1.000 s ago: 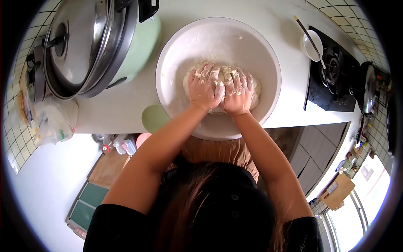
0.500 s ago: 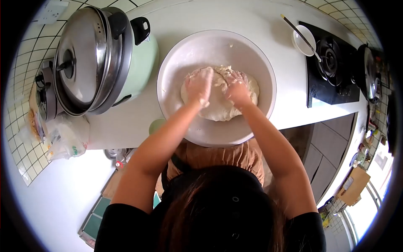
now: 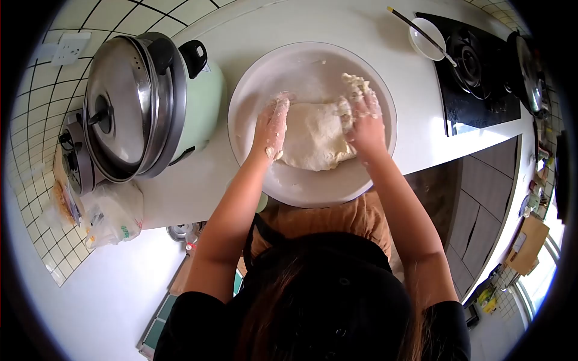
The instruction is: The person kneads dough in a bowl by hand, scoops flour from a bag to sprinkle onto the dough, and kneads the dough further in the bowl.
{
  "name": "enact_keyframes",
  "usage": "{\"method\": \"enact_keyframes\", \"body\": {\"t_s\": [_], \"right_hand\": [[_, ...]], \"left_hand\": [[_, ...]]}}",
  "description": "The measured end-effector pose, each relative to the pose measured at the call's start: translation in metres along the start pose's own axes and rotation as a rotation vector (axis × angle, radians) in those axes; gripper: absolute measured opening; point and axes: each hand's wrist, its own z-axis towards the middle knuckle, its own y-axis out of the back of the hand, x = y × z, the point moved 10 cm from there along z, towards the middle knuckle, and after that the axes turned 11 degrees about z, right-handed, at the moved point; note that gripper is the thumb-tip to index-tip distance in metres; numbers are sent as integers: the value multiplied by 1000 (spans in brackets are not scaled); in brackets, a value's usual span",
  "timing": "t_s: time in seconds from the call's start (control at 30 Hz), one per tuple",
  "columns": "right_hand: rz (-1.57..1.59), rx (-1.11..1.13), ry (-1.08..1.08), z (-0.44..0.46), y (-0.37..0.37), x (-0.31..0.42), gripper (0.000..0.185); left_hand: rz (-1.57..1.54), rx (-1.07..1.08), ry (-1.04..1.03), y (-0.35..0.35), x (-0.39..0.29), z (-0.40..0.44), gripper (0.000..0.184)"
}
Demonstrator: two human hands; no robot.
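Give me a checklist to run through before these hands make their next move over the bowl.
1. Pale, soft slab of dough within the wide, round, off-white bowl: ok.
2. Dough smooth all over: not ok, its right edge is ragged.
3. Right hand free of sticky bits: not ok, clumps cling to the fingers.
4. Left hand free of sticky bits: not ok, bits stick to it too.
5. Wide bowl's base fully on the flat white counter: cannot tell, the near rim appears to reach past the edge and the base is hidden.
6. Small, round white bowl apart from the wide bowl: ok, bare counter lies between them.
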Motion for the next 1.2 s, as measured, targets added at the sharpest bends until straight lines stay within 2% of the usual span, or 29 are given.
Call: {"method": "enact_keyframes", "body": {"t_s": [0.03,0.1,0.2,0.3,0.33,0.43,0.47,0.57,0.6,0.63,0.7,0.8,0.87,0.97,1.0,1.07,1.17,1.2], "right_hand": [[-206,14,223,-7,-28,-5,43],[-410,221,156,-21,-78,-27,47],[-398,297,100,-12,-96,-38,49],[-4,686,-123,4,-93,-48,48],[111,715,-46,14,-77,-48,48],[-302,768,146,25,-54,-52,49],[-190,566,-29,31,-41,-60,52],[-394,828,-62,7,-68,-65,58],[-404,902,-148,1,-77,-66,63],[-419,918,-166,-1,-80,-71,64],[-449,956,-202,-3,-85,-79,66],[-327,1041,-282,1,-81,-71,59],[-229,956,-229,2,-86,-77,63],[-185,829,-138,-1,-80,-75,71],[-185,790,-104,-5,-77,-70,74],[-195,890,-167,-18,-80,-77,72],[-222,942,-215,-30,-73,-62,68],[-234,943,-221,-34,-71,-55,66]], "left_hand": [[-8,-2,-31,-2,4,-1,37],[-52,12,20,-1,9,-6,36],[20,-11,6,11,13,-7,34],[222,-61,-69,23,14,-4,30],[303,-17,-62,23,13,-3,31],[584,79,-98,18,3,-6,37],[646,122,-81,14,10,-5,41],[827,240,-70,1,24,2,55],[880,265,-79,-4,24,2,60],[933,290,-85,-8,25,2,65],[933,320,-44,-7,31,7,73],[929,403,12,-8,41,15,84],[923,513,36,-12,46,18,88],[833,472,86,-10,49,12,88],[830,434,39,-10,47,9,89],[822,357,-50,-10,45,0,89],[906,463,117,-13,28,-17,91],[927,435,107,-13,26,-21,91]]}}
